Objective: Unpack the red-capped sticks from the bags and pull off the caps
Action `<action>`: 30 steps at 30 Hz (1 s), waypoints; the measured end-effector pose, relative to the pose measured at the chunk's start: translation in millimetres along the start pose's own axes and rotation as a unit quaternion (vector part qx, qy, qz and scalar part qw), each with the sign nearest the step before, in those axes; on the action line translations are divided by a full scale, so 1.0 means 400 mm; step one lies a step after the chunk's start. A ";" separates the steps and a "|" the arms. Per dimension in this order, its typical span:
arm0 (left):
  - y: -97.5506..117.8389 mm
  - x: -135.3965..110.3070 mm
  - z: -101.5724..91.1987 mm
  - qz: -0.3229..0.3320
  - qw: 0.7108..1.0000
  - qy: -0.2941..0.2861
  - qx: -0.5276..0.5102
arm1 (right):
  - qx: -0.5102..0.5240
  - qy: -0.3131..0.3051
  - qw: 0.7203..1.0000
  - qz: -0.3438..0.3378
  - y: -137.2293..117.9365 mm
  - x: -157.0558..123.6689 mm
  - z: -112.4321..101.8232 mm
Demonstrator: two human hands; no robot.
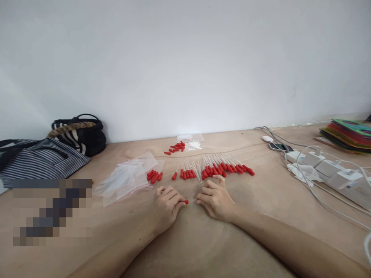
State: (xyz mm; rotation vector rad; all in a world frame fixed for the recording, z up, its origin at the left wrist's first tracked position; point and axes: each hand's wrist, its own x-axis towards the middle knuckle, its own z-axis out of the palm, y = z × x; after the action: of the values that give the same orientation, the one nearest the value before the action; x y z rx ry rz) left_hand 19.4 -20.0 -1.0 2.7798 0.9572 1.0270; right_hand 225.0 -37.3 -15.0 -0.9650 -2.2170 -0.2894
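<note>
My left hand (168, 204) is closed in a pinch on a red rubber dropper bulb (186, 202), whose open end points right. Facing it, my right hand (215, 200) pinches a thin clear dropper tube (193, 202); a small gap seems to lie between tube and bulb. Just beyond the hands is a row of droppers with red bulbs (226, 168), their clear tubes pointing away. Some bare clear tubes (197, 170) lie among them. Several loose red bulbs (154, 176) rest left of the row, and a second group (176, 147) sits farther back.
Clear zip bags (127, 175) are spread on the left of the table (174, 247), with another bag (189, 138) near the wall. Two striped bags (43, 158) (84, 135) stand far left. On the right are a power strip with chargers (330, 170), cables and stacked coloured sheets (348, 135).
</note>
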 end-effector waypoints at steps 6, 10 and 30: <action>-0.009 -0.007 -0.003 -0.002 1.000 -0.004 0.021 | 0.005 0.012 1.000 0.009 0.006 -0.006 -0.004; -0.039 -0.018 -0.017 -0.018 0.998 0.027 0.058 | 0.012 0.030 0.997 0.071 0.018 -0.015 -0.020; -0.166 0.021 -0.066 -0.120 0.957 0.063 0.255 | -0.173 -0.047 0.944 0.276 0.087 0.151 0.075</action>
State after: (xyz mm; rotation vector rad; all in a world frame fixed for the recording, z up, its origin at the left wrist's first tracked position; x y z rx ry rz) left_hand -27.2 33.8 9.4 2.8825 1.7503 1.0525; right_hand 205.2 34.0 1.4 -1.7717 -1.9068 -0.3809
